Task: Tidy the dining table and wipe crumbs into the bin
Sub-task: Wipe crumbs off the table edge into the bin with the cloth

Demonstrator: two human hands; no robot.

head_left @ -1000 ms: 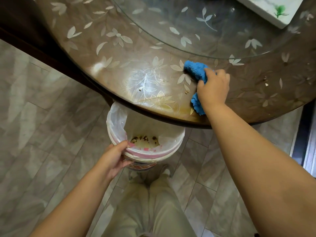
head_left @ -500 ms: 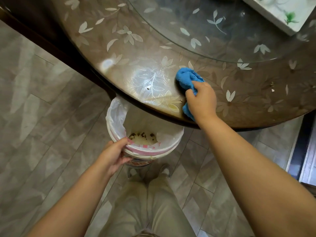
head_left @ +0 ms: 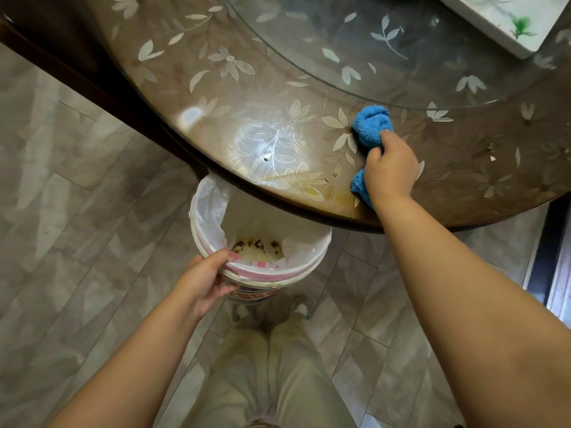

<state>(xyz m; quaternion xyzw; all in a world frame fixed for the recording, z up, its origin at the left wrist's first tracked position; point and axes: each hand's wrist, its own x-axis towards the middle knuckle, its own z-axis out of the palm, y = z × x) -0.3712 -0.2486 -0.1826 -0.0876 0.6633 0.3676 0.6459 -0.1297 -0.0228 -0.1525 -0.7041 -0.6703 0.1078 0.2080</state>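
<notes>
- Floor tiles, grey and marbled, fill the left side of the view below the round tabletop, a brown surface patterned with pale flowers and leaves.
- Left hand reaches forward from the near left, its grip clenched on the near-left rim of the bin; the thumb lies over the edge of the white plastic liner.
- The bin stands on the floor just below the tabletop's near edge, its far side tucked under the overhang; dark scraps lie at its bottom.
- Above the bin, a small dark crumb sits on the glossy patch of tabletop, and more crumbs lie nearer the edge, to the left of the cloth.
- Right hand presses a bunched blue cloth onto the tabletop near its edge, the grip closed around the fabric, which pokes out both beyond the fingers and below the wrist.
- A glass turntable covers the far centre of the tabletop, carrying a white box at the far right.
- Farther right, loose crumbs remain on the tabletop, well apart from the cloth.
</notes>
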